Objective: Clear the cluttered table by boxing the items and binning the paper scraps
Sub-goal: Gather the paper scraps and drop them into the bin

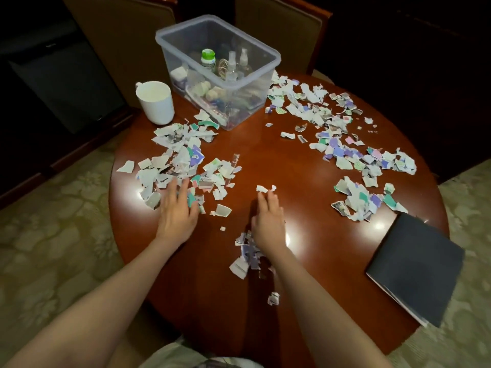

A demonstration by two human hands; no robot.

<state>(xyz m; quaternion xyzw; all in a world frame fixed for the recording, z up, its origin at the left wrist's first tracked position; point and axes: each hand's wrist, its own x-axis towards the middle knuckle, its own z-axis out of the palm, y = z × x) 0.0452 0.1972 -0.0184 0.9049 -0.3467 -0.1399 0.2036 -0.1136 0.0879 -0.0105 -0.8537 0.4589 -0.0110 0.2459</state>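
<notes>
Reddish polished wood: a round table (279,160), glossy, with lamp glare near its left and right edges. Torn paper scraps (183,160) lie over much of the top, in a thick patch toward the left edge, a long band (345,134) from the far edge to the right edge, and a small heap (247,256) near the near edge.

Left hand (178,211) lies palm down at the near side of the left patch, fingers spread apart and flat on the scraps, gripping nothing. Right hand (268,219) is palm down near the table's middle, fingers close together and extended, tips touching a small white scrap (265,188); the small heap lies just under its wrist. Not closed on anything that I can see.

Clear plastic box (218,70) stands at the far edge, lid off, holding a green-capped bottle (207,58), two clear spray bottles (237,62) and assorted small items. White mug (155,102) stands just left of the box, at the far left edge. Dark notebook (414,266) lies closed at the near right edge, one corner past the rim.
</notes>
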